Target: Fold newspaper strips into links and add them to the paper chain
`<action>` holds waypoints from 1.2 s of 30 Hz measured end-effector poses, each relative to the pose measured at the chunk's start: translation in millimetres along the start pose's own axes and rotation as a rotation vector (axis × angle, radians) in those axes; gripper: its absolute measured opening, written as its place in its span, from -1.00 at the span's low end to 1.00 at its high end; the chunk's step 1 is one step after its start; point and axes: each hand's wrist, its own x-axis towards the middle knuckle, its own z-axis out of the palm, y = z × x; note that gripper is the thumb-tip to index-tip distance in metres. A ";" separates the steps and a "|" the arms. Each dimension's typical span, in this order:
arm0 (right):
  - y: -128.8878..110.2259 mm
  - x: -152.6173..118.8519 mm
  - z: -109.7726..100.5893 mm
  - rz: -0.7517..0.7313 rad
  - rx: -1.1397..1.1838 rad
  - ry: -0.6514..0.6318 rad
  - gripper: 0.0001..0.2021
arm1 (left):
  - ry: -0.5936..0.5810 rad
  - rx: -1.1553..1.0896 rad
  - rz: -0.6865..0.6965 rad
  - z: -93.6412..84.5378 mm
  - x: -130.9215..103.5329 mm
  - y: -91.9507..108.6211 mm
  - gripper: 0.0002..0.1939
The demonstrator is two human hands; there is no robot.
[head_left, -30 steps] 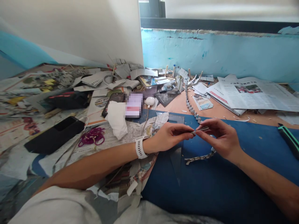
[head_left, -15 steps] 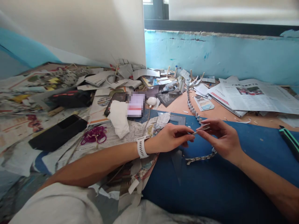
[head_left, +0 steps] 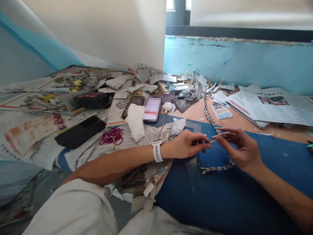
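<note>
Left hand (head_left: 187,145), right hand (head_left: 245,150) pinch one strip (head_left: 213,141)

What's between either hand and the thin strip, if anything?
Nothing visible. The left hand holds one end of the thin strip, and the right hand pinches it farther along, both above the blue mat.

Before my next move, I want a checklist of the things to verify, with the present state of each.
1. Thin pale strip pinched by left hand and right hand: ok.
2. Strip folded neatly: cannot tell, too small.
3. Near end of grey-white folded paper chain unpinned by fingers: ok.
4. Blue mat free of tools near left hand: not ok, transparent plastic triangle there.
5. Green-black tool away from hands: ok, far right.
</note>
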 end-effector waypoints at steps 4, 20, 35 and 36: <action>1.0 0.5 0.7 -0.025 -0.015 -0.070 -0.65 | -0.001 0.351 0.185 -4.4 -0.5 -8.4 -0.69; 3.3 5.2 -1.3 -0.010 -0.059 0.070 -0.78 | -0.055 1.146 0.672 -14.6 0.2 -20.1 -0.73; -0.7 6.0 -3.2 -0.060 -0.072 0.096 -0.75 | 0.033 0.823 0.445 -13.6 -0.2 -19.9 -0.65; -1.2 6.7 -3.4 -0.048 -0.060 0.108 -0.75 | 0.078 0.699 0.366 -13.1 0.7 -18.5 -0.68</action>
